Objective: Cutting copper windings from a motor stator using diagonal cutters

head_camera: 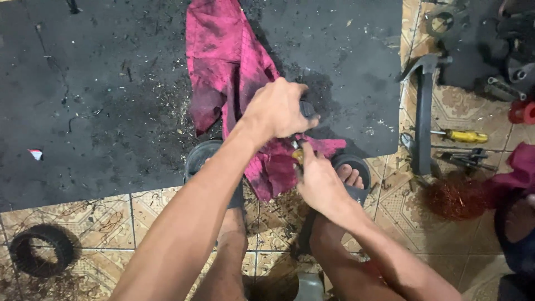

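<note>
left hand (277, 108) | grip hides dark part | right hand (319, 179) | object unclear

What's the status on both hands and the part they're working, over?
Left hand fisted on a dark handle. Right hand pinches a small yellowish part over the red rag. Nothing blocking; hammer and screwdriver lie aside.

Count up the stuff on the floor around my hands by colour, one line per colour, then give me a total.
Pink or magenta: 1, the stained rag under the left hand.
Yellow: 2, the screwdriver handle and the small piece at the right hand.
Black: 3, the rubber mat, the rubber ring and the hammer.
Reddish copper: 1, the wire tangle.
Total: 7
</note>
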